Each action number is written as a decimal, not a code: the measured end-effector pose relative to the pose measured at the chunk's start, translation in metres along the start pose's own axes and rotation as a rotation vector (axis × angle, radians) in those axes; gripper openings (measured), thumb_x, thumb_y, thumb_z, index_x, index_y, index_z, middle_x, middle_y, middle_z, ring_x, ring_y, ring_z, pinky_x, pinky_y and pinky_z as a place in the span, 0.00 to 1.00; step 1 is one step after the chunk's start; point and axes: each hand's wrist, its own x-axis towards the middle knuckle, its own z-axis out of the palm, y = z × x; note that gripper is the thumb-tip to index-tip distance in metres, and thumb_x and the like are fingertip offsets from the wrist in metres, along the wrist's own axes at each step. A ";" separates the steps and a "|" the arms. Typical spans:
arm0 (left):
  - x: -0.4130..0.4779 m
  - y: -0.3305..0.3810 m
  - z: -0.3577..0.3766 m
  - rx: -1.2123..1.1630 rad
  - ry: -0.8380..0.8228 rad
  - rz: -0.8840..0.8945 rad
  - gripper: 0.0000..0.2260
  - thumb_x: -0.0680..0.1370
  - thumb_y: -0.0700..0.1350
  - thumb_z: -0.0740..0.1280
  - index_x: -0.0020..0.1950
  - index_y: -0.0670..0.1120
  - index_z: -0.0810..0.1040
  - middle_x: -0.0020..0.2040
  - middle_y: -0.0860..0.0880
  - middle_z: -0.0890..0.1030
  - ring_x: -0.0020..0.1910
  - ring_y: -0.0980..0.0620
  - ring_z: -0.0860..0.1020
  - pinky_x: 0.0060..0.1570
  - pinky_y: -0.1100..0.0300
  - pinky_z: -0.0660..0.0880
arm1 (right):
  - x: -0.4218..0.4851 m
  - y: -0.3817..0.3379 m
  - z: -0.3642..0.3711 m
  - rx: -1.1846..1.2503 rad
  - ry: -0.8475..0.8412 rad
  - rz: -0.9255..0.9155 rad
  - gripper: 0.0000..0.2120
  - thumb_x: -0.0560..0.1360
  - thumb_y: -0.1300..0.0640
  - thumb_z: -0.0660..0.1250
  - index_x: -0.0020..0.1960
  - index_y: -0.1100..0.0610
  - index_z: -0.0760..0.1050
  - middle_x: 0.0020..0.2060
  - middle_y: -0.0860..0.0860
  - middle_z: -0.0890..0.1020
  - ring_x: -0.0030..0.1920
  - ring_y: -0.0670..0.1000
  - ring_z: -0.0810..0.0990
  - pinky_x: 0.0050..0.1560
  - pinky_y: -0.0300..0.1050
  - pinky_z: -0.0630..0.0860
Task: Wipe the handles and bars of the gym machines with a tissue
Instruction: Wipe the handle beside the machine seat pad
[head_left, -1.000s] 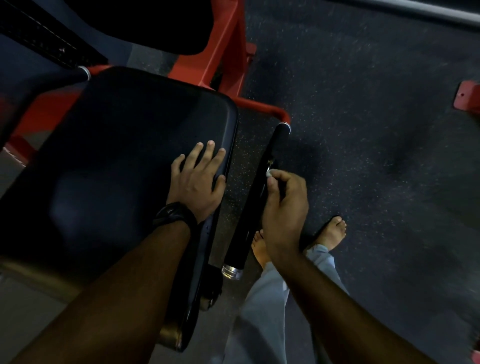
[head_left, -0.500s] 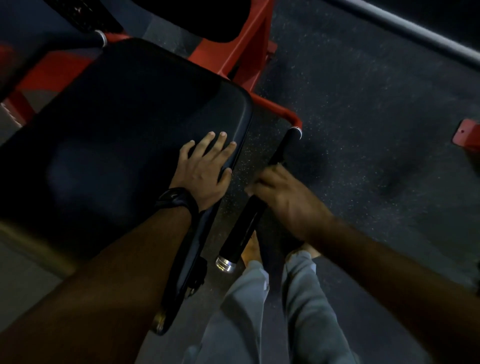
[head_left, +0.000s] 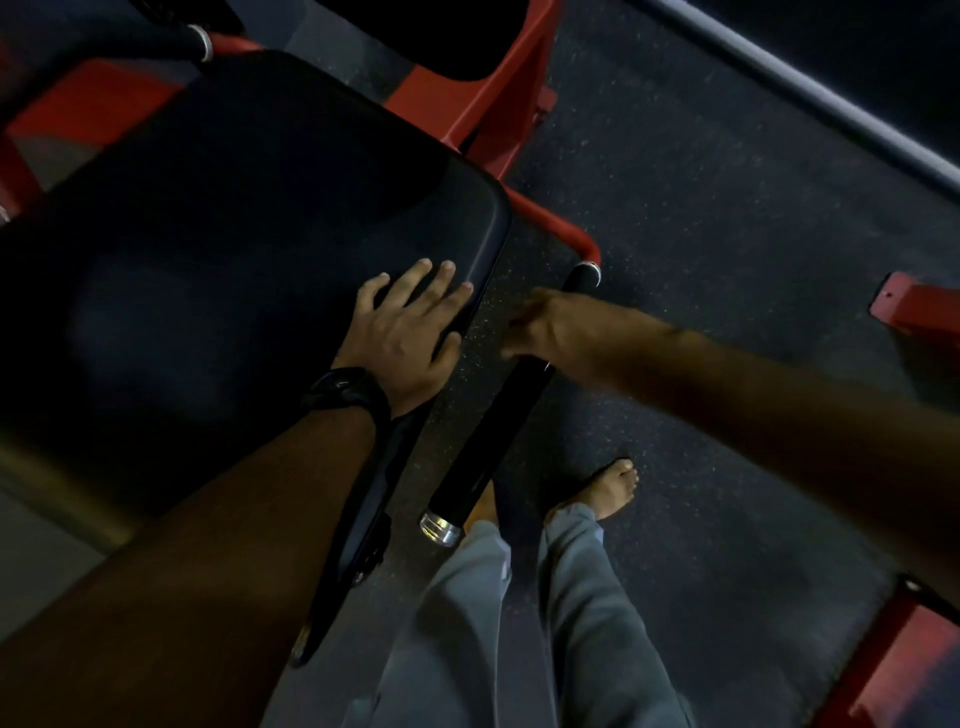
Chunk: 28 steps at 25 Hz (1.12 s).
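A black handle grip (head_left: 493, 431) with a silver end cap runs diagonally beside the seat, joined at its far end to a red frame tube (head_left: 561, 228). My right hand (head_left: 550, 327) is wrapped around the upper part of this grip; it is blurred and the tissue is not visible in it. My left hand (head_left: 410, 332), with a black watch on the wrist, lies flat with fingers spread on the right edge of the black padded seat (head_left: 234, 249).
The red machine frame (head_left: 493, 98) rises behind the seat. More red frame parts (head_left: 914, 306) sit at right and at the lower right corner. A grey bar (head_left: 810, 98) crosses the top right. My bare feet (head_left: 613, 488) stand on dark speckled floor.
My right hand has slid up the black grip toward the red frame end, turning from a pinch to a wrap over the bar. My left hand stays flat on the seat.
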 end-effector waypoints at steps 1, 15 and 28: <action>-0.001 0.001 0.000 -0.005 0.003 0.002 0.26 0.79 0.55 0.52 0.77 0.52 0.62 0.79 0.50 0.61 0.78 0.49 0.57 0.72 0.43 0.56 | 0.000 0.001 -0.002 0.033 0.000 0.053 0.19 0.79 0.61 0.60 0.69 0.53 0.71 0.65 0.53 0.74 0.67 0.53 0.71 0.68 0.49 0.70; -0.002 0.000 0.000 0.016 0.007 0.009 0.25 0.80 0.55 0.56 0.77 0.51 0.64 0.78 0.49 0.62 0.77 0.48 0.58 0.72 0.42 0.57 | -0.034 -0.061 0.047 0.702 0.757 0.725 0.11 0.76 0.65 0.67 0.57 0.56 0.79 0.56 0.53 0.77 0.53 0.48 0.74 0.49 0.33 0.69; -0.003 0.004 0.001 0.077 -0.023 0.008 0.26 0.80 0.55 0.57 0.78 0.50 0.61 0.79 0.48 0.61 0.78 0.47 0.57 0.72 0.41 0.57 | -0.011 -0.098 0.063 1.830 1.243 1.135 0.07 0.78 0.56 0.70 0.52 0.57 0.83 0.46 0.51 0.86 0.50 0.50 0.85 0.56 0.54 0.81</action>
